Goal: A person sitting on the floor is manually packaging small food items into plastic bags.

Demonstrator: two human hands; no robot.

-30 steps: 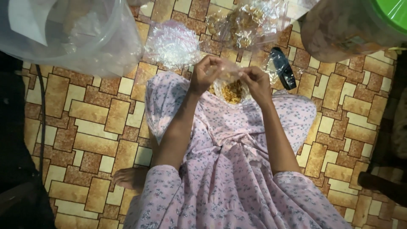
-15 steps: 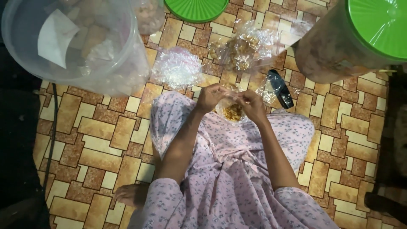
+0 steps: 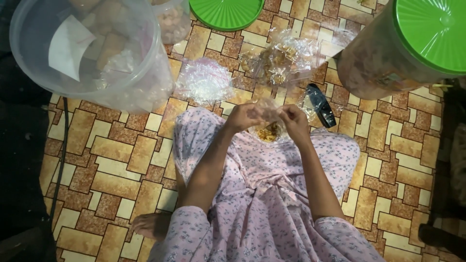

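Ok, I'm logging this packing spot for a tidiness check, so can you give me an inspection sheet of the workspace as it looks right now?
Surface: patterned brown and cream tile floor; the person sits on it.
Job's things: small clear plastic bag of yellowish snacks, held over the lap by both hands.
Clutter: pile of filled clear bags; stack of empty clear bags; dark handheld device beside the right hand.
Grippers: left hand and right hand pinch the bag's top together.
Cables: one black cable along the left side.
Surroundings: clear plastic tub, loose green lid, large jar with green lid.
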